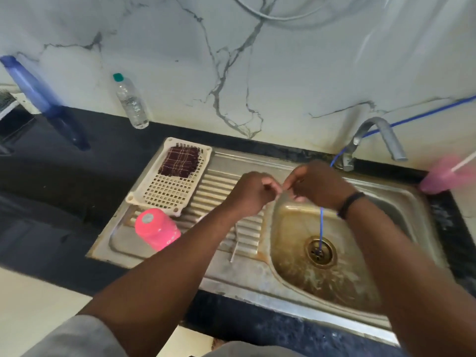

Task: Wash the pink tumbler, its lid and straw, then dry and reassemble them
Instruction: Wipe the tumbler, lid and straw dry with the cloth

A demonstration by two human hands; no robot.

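Observation:
The pink tumbler [157, 231] stands upside down on the steel drainboard. A thin clear straw [235, 244] lies on the ridges just right of it, partly under my left forearm. My left hand [251, 195] and my right hand [318, 185] meet over the left rim of the sink basin. Both have curled fingers and pinch a blurred see-through piece [287, 198] between them, seemingly the lid. Its shape is hard to make out.
A cream plastic rack [164, 194] with a dark checked cloth [181, 161] sits at the back of the drainboard. A blue tube [321, 225] hangs into the sink drain [320, 251]. The tap [378, 135] stands behind. A blurred pink cup [443, 177] sits at the right; bottles stand at the left.

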